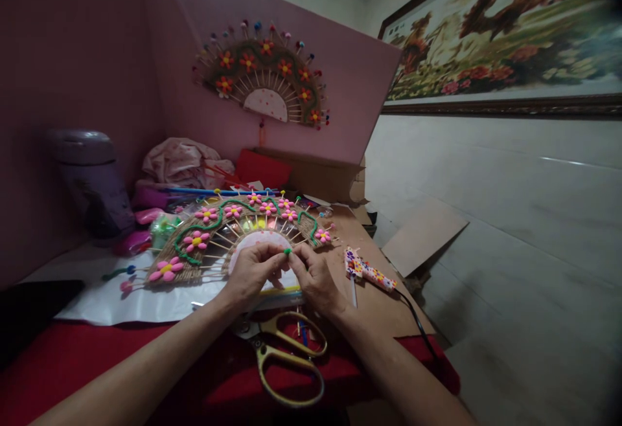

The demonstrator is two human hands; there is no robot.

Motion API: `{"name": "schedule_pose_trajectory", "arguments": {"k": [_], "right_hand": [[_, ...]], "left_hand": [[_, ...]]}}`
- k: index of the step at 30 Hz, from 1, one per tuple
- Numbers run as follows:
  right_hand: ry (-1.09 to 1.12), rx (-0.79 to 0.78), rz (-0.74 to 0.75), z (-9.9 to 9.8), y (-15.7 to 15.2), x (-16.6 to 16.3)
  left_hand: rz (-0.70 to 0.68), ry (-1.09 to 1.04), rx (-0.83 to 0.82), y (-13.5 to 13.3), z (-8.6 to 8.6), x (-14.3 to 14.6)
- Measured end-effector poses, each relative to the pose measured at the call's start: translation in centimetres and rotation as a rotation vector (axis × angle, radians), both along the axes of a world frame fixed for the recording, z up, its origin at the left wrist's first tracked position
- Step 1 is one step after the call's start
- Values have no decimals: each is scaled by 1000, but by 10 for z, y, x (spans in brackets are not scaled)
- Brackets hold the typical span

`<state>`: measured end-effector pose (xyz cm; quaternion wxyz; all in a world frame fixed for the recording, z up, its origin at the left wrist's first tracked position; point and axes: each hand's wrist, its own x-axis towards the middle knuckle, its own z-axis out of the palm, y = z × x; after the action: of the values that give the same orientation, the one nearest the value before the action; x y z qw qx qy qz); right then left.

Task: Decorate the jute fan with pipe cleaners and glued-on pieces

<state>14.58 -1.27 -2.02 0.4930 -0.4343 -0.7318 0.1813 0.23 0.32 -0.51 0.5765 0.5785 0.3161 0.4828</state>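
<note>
Between the fingertips of my left hand [257, 272] and my right hand [315, 277] is a small piece of green clay [287, 252]. Both hands pinch it just in front of a handmade fan [223, 219]. The fan has twine-wrapped sticks, pink flowers with yellow centres, a wavy green strand and a pale dotted half-circle [260, 243], partly hidden by my hands. Below my wrists lie scissors [286, 355] with gold handles. To the right, a flower-patterned glue gun [369, 270] rests on cardboard, its black cord running over the table's edge.
A purple bottle [94, 183] stands at the left. Behind the fan are pink cloth [182, 160] and a red packet [262, 168]. Another fan [265, 79] hangs on a pink panel. Brown cardboard [389, 309] and red cloth [97, 361] cover the table.
</note>
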Motion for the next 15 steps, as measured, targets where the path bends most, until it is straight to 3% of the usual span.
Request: {"name": "schedule_pose_trajectory", "arguments": {"k": [8, 15], "right_hand": [[-236, 166, -12, 6, -4, 7], [-518, 317, -97, 7, -1, 16]], "left_hand": [[-9, 60, 55, 7, 0, -6], [-5, 368, 203, 11, 2, -12]]}}
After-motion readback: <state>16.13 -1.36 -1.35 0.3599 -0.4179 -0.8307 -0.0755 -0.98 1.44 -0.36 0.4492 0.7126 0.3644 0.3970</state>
